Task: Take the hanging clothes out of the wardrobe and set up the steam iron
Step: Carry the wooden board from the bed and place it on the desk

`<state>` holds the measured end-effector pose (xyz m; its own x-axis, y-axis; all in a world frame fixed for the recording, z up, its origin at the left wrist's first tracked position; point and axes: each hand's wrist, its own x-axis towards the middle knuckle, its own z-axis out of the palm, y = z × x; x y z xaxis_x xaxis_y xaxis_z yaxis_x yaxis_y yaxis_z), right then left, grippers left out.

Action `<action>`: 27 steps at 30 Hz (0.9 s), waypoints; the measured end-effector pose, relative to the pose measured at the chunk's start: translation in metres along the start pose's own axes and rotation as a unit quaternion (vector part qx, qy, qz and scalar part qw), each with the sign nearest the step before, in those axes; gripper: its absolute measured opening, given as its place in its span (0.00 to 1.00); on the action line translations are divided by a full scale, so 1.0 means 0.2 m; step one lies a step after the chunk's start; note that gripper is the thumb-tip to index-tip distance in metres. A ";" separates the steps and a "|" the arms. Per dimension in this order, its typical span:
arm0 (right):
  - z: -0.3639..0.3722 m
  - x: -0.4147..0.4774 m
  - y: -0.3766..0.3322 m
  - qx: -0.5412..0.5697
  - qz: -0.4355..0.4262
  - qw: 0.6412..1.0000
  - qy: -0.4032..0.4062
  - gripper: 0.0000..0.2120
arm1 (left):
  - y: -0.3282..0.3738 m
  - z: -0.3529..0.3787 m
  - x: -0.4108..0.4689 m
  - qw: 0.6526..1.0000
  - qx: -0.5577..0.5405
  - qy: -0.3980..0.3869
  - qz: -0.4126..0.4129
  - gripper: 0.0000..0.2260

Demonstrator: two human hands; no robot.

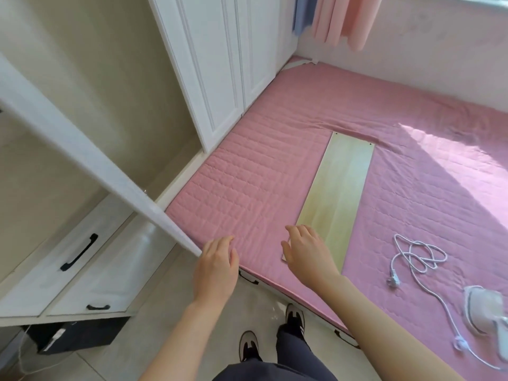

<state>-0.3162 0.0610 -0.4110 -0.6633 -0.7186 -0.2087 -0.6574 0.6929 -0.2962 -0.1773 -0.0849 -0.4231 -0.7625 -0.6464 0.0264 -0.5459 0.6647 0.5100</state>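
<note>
A white steam iron [486, 310] lies on the pink mattress [247, 182] at the right edge, its white cord [417, 257] coiled beside it with the plug lying loose. A long pale wooden board [335, 188] rests on the mattress. My right hand [305, 250] hovers over the board's near end, fingers apart, holding nothing. My left hand [217, 262] is open just right of the open white wardrobe door [90, 160], at its lower corner. The wardrobe interior [90, 78] on the left shows bare beige walls; no hanging clothes show in it.
White drawers [68, 259] with black handles sit under the open wardrobe. A black box [79, 334] stands on the tiled floor below. Closed wardrobe doors [220, 64] line the mattress. Pink curtains [346, 20] and a blue cloth [302, 12] hang at the back. My shoes [272, 334] are beside the bed edge.
</note>
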 end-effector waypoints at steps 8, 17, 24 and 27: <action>-0.03 0.30 0.50 -0.046 0.002 0.998 -0.051 0.16 | 0.27 0.38 0.29 0.998 0.020 -0.063 -0.018 0.14; 0.37 0.66 1.02 -0.026 0.084 0.992 -0.090 0.17 | 0.25 1.06 0.70 0.985 0.023 -0.170 -0.026 0.15; 0.89 0.83 1.45 -0.014 0.188 0.973 -0.136 0.15 | 0.08 1.66 0.94 0.965 0.011 -0.254 -0.066 0.17; 1.07 0.87 1.60 -0.024 0.227 0.959 -0.168 0.14 | 0.02 1.88 1.00 0.954 -0.007 -0.285 -0.090 0.18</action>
<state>-0.5648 0.1450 -0.7404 -0.7375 -0.3147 -0.5976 -0.3484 0.9353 -0.0625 -0.4632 -0.0707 -0.7388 -0.7233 -0.4381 -0.5337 -0.6848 0.5539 0.4735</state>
